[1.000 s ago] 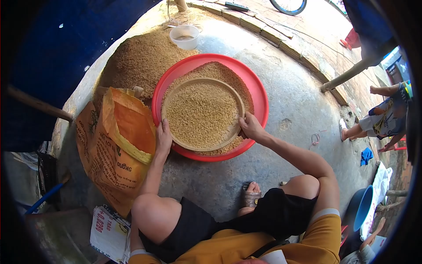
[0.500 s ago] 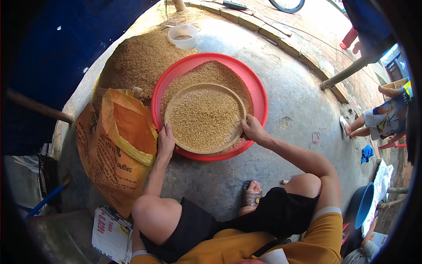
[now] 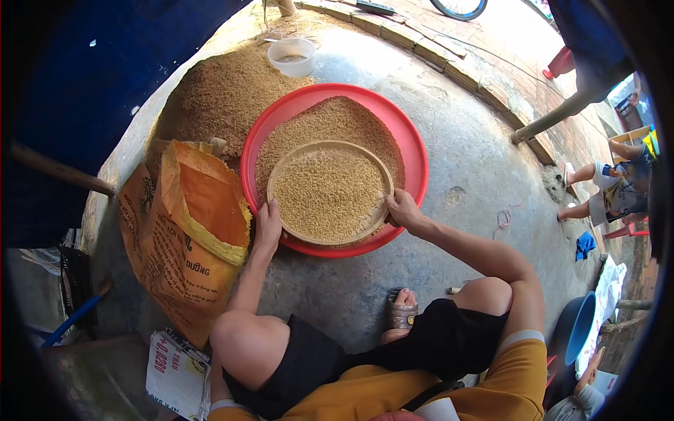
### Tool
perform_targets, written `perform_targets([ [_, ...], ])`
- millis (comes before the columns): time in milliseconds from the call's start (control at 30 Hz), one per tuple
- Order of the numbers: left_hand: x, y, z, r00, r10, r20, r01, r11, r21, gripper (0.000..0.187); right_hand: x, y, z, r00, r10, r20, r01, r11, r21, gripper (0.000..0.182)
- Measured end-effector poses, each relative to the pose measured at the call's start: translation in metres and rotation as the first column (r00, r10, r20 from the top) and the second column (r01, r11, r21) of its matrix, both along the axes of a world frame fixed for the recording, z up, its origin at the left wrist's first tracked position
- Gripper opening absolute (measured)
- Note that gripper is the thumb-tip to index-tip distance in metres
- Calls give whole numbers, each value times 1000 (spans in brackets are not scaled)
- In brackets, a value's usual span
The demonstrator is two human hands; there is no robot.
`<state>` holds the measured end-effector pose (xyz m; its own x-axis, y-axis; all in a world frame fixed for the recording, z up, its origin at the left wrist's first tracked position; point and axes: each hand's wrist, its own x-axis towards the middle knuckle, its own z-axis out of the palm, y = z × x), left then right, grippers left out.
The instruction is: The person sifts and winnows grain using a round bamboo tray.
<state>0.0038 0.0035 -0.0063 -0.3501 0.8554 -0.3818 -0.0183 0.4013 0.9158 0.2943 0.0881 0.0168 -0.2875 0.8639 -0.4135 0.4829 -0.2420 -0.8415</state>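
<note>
Above the near half of the red tray (image 3: 419,168), as the head view has it, a round sieve (image 3: 330,144) carries a broad layer of grain (image 3: 326,193); whether its underside touches the tray cannot be told. More loose grain (image 3: 338,116) lies in the tray, mostly beyond the sieve. If one side of the sieve dipped, its load could slide over the low rim; toward the near side, where that rim comes close to the tray's edge, some might fall to the floor (image 3: 463,238). A hard shake could cause the same, and a weak hold on one side could let the sieve twist. Left of the tray, the open sack (image 3: 189,263) stands just beside the left wrist, so a wide swing might knock it.

The left hand (image 3: 268,223) grips the sieve at its near-left edge, thumb up along the rim, the other fingers mostly hidden below. The left forearm rises steeply toward the tray from beside the knee. At the tray's right side, the right hand (image 3: 403,208) has its fingers clasped around the sieve's edge; that elbow is bent well out to the right, the forearm slanting inward to the tray.
</note>
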Motion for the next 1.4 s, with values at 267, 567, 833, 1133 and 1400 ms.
perform_targets([
  [267,1,-5,-4,991,88,105,-106,978,178,25,0,9,23,997,71,-22,-73,989,-125,29],
  [567,-2,-12,-12,977,6,213,-68,956,284,27,-29,43,75,949,112,294,-303,571,763,24],
  [833,-10,-13,-21,973,-4,232,-65,955,288,29,-56,50,76,849,257,462,-528,384,757,11],
  [1133,-6,-16,2,873,60,484,-161,972,170,30,-23,63,56,952,-31,304,-183,739,648,29],
  [1400,-5,-12,-4,913,228,337,-353,856,378,34,-21,10,61,977,158,-142,-179,972,-150,31],
])
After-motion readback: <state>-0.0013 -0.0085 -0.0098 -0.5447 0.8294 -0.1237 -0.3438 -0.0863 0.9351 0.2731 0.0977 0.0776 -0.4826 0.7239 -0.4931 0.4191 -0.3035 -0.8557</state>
